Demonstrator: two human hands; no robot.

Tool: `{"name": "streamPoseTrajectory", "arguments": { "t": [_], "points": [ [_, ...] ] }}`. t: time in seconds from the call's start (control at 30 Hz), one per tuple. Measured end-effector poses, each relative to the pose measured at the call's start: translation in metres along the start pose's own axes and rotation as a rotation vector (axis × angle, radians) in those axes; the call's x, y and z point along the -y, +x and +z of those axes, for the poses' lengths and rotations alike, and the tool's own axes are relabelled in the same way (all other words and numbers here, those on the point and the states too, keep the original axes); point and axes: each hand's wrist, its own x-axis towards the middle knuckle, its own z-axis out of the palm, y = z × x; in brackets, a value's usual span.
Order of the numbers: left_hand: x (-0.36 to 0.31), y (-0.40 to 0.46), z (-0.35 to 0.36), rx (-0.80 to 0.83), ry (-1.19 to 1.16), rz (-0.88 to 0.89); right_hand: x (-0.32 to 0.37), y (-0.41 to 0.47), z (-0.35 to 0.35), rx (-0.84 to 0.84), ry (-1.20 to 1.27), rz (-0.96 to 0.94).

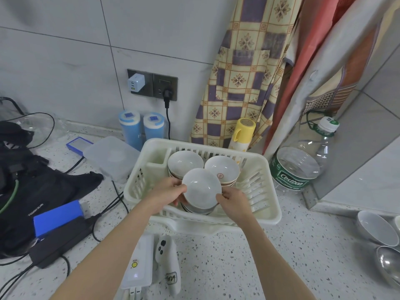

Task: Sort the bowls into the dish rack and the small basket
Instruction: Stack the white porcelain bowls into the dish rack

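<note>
A white plastic dish rack (268,182) stands in the middle of the counter. Inside it are two stacks of white bowls, one at the back left (185,162) and one at the back right (221,167). I hold a third white bowl (201,188) tilted above a nearer stack in the rack. My left hand (167,192) grips its left rim with the thumb on top. Its right rim is held by my right hand (232,202). More bowls lie at the right edge: a white one (375,228) and a metal one (389,265). No small basket is in view.
A large water bottle (300,161) stands right of the rack, a yellow bottle (242,133) behind it. Two blue containers (140,128) and a clear lidded box (112,156) sit at the back left. Black bag, cables and a blue pack (58,217) fill the left. A white device (138,265) and controller (167,263) lie in front.
</note>
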Motion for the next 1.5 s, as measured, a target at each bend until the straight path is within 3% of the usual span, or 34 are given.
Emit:
{"name": "streamPoseTrajectory", "arguments": {
  "t": [0.2, 0.5, 1.07, 1.23, 1.43, 1.5],
  "points": [
    [0.003, 0.008, 0.004, -0.082, 0.023, -0.010, 0.002, 0.004, 0.000, 0.006, -0.056, 0.055],
    [0.001, 0.006, 0.010, -0.153, 0.244, -0.050, 0.001, 0.006, 0.002, 0.023, -0.056, 0.111],
    [0.004, 0.010, 0.014, -0.095, 0.249, -0.043, 0.003, 0.005, 0.002, -0.041, -0.035, 0.164],
    [0.009, 0.012, 0.014, -0.137, 0.364, -0.048, 0.002, 0.004, 0.002, -0.029, -0.053, 0.169],
    [0.013, 0.017, 0.013, -0.223, 0.389, -0.017, 0.000, 0.006, 0.003, -0.171, -0.008, 0.218],
    [0.012, 0.017, 0.014, -0.240, 0.444, -0.020, 0.001, 0.007, 0.002, -0.137, -0.027, 0.275]
  ]
}}
